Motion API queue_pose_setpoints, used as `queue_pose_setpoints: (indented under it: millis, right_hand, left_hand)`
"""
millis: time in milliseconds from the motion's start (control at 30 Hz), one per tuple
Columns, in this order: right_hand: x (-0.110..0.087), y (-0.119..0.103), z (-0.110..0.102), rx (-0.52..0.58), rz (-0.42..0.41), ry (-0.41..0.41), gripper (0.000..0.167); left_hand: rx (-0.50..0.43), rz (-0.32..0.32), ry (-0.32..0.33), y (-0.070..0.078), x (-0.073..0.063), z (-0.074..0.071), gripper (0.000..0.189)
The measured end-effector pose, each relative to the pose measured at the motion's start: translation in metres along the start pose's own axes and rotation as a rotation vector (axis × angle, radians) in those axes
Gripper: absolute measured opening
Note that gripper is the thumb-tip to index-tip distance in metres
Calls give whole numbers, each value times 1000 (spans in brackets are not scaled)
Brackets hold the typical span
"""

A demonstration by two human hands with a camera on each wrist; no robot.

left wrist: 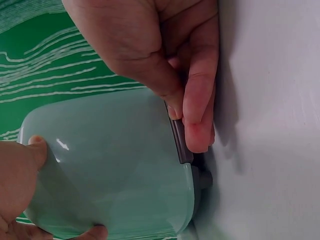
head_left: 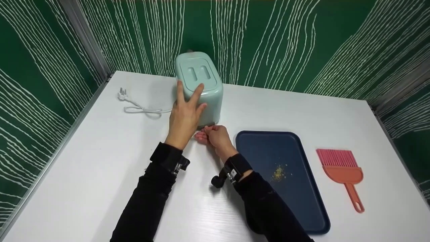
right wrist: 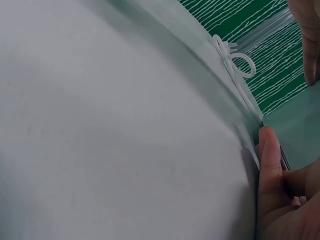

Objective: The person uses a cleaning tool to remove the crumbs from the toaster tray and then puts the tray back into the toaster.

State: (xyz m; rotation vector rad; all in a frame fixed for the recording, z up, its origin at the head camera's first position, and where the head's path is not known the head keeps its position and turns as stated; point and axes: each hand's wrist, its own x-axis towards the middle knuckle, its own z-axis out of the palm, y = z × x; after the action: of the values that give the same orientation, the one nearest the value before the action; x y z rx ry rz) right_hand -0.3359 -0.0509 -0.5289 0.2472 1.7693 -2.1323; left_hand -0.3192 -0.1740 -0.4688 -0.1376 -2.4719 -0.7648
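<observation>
A mint-green toaster [head_left: 198, 79], its slots under a lid with two oblong recesses, stands near the back of the table. My left hand [head_left: 184, 117] rests on its near end, index and middle fingers stretched apart on the top edge. Low on that end, my right hand [head_left: 217, 136] pinches the dark edge of a crumb tray [left wrist: 179, 137] between thumb and fingers. The left wrist view shows this pinch close up, beside the white tabletop. How far the crumb tray reaches inside is hidden by the toaster.
A dark blue tray [head_left: 268, 144] with yellowish crumbs [head_left: 279, 173] lies under and beside my right forearm. To its right is an orange dustpan-shaped brush [head_left: 346, 174] with pink bristles. A white cord and plug [head_left: 141, 109] lie left of the toaster. Green, white-lined walls [head_left: 268, 43] border the table.
</observation>
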Motion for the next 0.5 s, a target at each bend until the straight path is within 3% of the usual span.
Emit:
queue_pose_setpoints:
  millis: [267,500]
  right_hand:
    - [-1,1,1,-8,-12,35,24]
    - [-2,3,3,-92,-27,27,27]
  left_hand:
    - [-17,-24,-35,1,2,-1,56]
    - [-5,-37,-50,0,2,-3,56]
